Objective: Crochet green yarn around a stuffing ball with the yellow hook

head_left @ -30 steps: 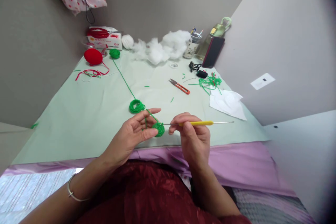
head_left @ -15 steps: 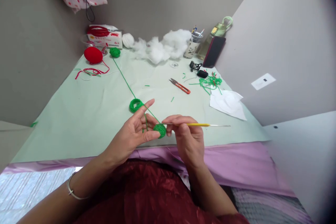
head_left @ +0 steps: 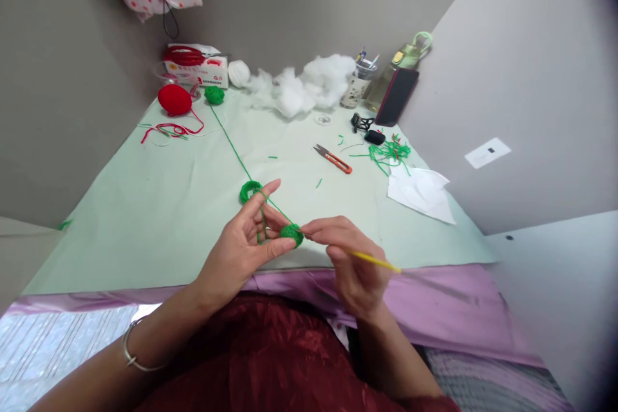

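A small round green crochet piece [head_left: 291, 234] is pinched between the thumb and fingers of my left hand [head_left: 244, 236]. Green yarn runs over my raised left index finger to the piece and back across the table to a green yarn ball [head_left: 214, 95]. My right hand [head_left: 355, 264] grips a crochet hook [head_left: 374, 261] with a yellow handle. The hook's front end meets the edge of the piece; its exact tip is hidden by fingers. Just beyond my left hand lies a green ring-shaped crochet piece [head_left: 250, 192].
Orange thread snips [head_left: 333, 159] lie mid-table. White stuffing [head_left: 304, 87], a pen cup [head_left: 357, 85], a bottle and a phone [head_left: 397, 96] stand along the back. Red yarn [head_left: 174, 100] is at left; green yarn scraps [head_left: 391, 152] and white paper [head_left: 419, 193] at right.
My right hand has shifted right and turned, so the hook's rear end now slants down toward me instead of lying level. The left hand keeps its hold on the crochet piece.
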{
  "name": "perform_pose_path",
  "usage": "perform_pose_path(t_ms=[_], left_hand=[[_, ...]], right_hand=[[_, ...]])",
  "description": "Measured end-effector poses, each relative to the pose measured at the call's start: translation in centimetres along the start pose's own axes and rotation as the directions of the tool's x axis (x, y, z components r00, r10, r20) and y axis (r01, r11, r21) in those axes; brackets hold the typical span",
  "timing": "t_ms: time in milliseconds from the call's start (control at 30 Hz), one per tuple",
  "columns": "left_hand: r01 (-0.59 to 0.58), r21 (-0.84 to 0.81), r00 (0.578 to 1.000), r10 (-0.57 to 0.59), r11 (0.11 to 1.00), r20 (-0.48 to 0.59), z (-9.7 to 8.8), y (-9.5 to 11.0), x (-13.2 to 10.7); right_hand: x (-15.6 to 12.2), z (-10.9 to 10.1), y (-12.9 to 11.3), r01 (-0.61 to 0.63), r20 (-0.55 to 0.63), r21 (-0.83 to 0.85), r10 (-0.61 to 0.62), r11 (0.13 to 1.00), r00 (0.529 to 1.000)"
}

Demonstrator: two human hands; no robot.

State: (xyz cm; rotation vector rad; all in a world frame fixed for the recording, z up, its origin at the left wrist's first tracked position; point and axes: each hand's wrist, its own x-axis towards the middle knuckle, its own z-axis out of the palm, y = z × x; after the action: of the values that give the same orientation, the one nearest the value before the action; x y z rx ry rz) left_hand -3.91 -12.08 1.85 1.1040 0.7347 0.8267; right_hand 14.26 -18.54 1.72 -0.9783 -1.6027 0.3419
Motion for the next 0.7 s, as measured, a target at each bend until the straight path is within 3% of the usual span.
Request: perform_pose_path(t_ms=[133, 233, 333, 500, 600, 700], left_hand=[[-0.012, -0.001, 0.997, 0.012, 1.000, -0.076, 0.3, -0.4, -0.2], [-0.020, -0.039, 0.993, 0.015, 0.999, -0.121, 0.5, -0.3, -0.2], [-0.022, -0.053, 0.990, 0.014, 0.998, -0.142, 0.7, 0.0, -0.3], [-0.028, -0.045, 0.990, 0.021, 0.999, -0.142, 0.6, 0.1, -0.3], [-0.019, -0.025, 0.992, 0.016, 1.000, -0.124, 0.5, 0.0, -0.2], [-0.003, -0.036, 0.994, 0.000, 0.999, -0.111, 0.5, -0.1, -0.4]], right_hand=[[-0.7, 0.2, -0.2, 0.258, 0.124, -0.389, -0.228, 0.884, 0.966], [-1.4, 0.7, 0.0, 0.312, 0.114, -0.512, -0.297, 0.800, 0.948], [-1.8, 0.9, 0.4, 0.303, 0.056, -0.440, -0.311, 0.845, 0.949], [-1.1, 0.8, 0.4, 0.163, -0.075, -0.238, -0.185, 0.958, 0.980], [-1.1, 0.9, 0.3, 0.160, -0.071, -0.234, -0.181, 0.959, 0.981], [-1.7, 1.1, 0.4, 0.236, -0.018, -0.344, -0.258, 0.909, 0.966]])
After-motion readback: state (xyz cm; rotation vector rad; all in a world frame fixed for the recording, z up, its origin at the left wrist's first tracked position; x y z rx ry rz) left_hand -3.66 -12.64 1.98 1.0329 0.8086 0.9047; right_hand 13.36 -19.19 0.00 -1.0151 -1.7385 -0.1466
